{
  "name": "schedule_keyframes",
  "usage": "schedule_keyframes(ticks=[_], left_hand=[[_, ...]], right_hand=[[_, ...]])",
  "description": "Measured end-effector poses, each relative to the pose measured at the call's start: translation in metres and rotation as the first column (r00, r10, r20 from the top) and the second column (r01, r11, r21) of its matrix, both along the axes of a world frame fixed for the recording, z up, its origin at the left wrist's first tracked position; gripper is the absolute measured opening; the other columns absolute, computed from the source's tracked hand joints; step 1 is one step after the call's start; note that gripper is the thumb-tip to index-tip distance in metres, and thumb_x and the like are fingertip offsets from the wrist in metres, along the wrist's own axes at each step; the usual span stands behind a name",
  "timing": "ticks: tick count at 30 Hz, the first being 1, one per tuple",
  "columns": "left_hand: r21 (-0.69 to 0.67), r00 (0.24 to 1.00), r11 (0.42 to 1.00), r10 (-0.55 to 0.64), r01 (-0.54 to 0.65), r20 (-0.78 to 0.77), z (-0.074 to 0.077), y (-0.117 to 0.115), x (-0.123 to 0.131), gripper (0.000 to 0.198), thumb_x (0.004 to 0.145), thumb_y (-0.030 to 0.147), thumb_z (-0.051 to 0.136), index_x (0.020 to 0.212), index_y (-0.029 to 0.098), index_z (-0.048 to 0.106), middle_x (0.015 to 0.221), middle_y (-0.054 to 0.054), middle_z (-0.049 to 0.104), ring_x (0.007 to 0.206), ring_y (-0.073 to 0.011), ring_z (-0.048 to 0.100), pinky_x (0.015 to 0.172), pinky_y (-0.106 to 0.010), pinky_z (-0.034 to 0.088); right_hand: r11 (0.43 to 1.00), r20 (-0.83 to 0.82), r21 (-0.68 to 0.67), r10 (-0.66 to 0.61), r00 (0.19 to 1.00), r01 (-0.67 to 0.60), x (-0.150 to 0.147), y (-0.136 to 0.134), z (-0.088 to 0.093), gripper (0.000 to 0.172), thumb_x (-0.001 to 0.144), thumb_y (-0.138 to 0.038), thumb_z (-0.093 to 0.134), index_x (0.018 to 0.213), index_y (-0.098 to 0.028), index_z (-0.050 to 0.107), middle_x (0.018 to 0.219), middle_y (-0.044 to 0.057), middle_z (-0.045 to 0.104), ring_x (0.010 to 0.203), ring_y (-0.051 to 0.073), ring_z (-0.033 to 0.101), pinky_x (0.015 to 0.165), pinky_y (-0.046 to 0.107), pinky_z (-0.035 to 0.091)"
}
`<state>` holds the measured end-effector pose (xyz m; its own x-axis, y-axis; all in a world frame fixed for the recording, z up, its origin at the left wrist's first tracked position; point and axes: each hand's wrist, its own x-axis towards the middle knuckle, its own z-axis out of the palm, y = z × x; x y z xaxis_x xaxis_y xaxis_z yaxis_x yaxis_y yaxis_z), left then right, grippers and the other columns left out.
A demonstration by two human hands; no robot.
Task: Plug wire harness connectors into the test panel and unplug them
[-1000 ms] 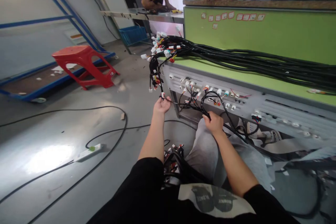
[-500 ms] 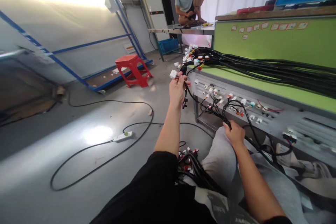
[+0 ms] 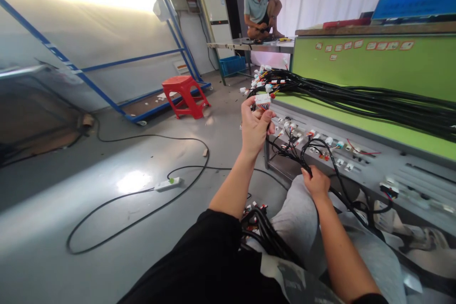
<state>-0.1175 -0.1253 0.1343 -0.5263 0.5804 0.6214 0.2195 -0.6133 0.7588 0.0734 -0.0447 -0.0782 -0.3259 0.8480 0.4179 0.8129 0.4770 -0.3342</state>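
1. Turned and shifted toward the desk (image 3: 356, 126) since half a second ago, the left hand (image 3: 254, 130) now holds the white connector (image 3: 262, 99) up in front of the desk's near left end; earlier the connector stuck out to the left, farther from it.
2. Fingers and thumb of the left hand are closed around the connector's coloured wires, with the white block standing above the thumb and beside the index finger.
3. Gripped in the right hand (image 3: 316, 181) is a bunch of black cables (image 3: 295, 156), just above the knee; this grip looks the same as before.
4. Several branches spread from that bunch toward the grey panel (image 3: 372, 167) below the desk's edge, where small connectors sit in a row.
5. Behind the raised connector, a thick black harness (image 3: 342, 97) lies along the desk, its white-tipped ends gathered at the left.
6. Another cable bundle (image 3: 263, 230) rests beside the person's leg.
7. Across the floor (image 3: 117, 228) stand a red stool (image 3: 183, 90) and, nearer, a power strip (image 3: 167, 184) with its cord looping around.
8. Farther back, a co-worker (image 3: 258, 12) sits on a table (image 3: 213, 46), above a blue basket (image 3: 233, 65).
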Motion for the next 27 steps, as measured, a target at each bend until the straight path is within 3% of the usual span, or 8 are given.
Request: schedule_keyframes(ticks=[9, 17, 27], left_hand=[[-0.002, 0.994, 0.999, 0.035, -0.036, -0.101, 0.000, 0.006, 0.008, 0.049, 0.081, 0.045, 0.054, 0.121, 0.026, 0.033, 0.075, 0.002, 0.056, 0.043, -0.0030, 0.049, 0.042, -0.015, 0.039], [-0.020, 0.987, 0.998, 0.058, -0.062, -0.147, -0.009, 0.012, 0.004, 0.042, 0.082, 0.042, 0.054, 0.118, 0.026, 0.039, 0.076, 0.001, 0.055, 0.046, -0.0036, 0.046, 0.042, -0.015, 0.037], [-0.161, 0.950, 0.963, 0.167, -0.214, -0.263, -0.024, 0.031, 0.010, 0.043, 0.076, 0.039, 0.062, 0.115, 0.023, 0.053, 0.068, 0.003, 0.052, 0.060, -0.0086, 0.049, 0.061, -0.021, 0.041]], right_hand=[[1.000, 0.004, -0.022, -0.004, 1.000, 0.005, -0.001, -0.002, 0.004, 0.034, 0.084, -0.044, 0.047, 0.094, -0.015, 0.064, 0.071, 0.006, 0.065, 0.061, 0.015, 0.052, 0.056, 0.026, 0.021], [0.999, 0.021, -0.034, 0.005, 1.000, -0.004, -0.001, -0.004, 0.008, 0.033, 0.084, -0.044, 0.046, 0.088, -0.016, 0.063, 0.071, 0.006, 0.065, 0.061, 0.015, 0.052, 0.056, 0.026, 0.021], [0.995, -0.005, -0.097, 0.030, 1.000, -0.030, -0.001, -0.007, 0.012, 0.033, 0.085, -0.044, 0.044, 0.092, -0.017, 0.062, 0.083, 0.007, 0.067, 0.071, 0.016, 0.057, 0.060, 0.025, 0.025]])
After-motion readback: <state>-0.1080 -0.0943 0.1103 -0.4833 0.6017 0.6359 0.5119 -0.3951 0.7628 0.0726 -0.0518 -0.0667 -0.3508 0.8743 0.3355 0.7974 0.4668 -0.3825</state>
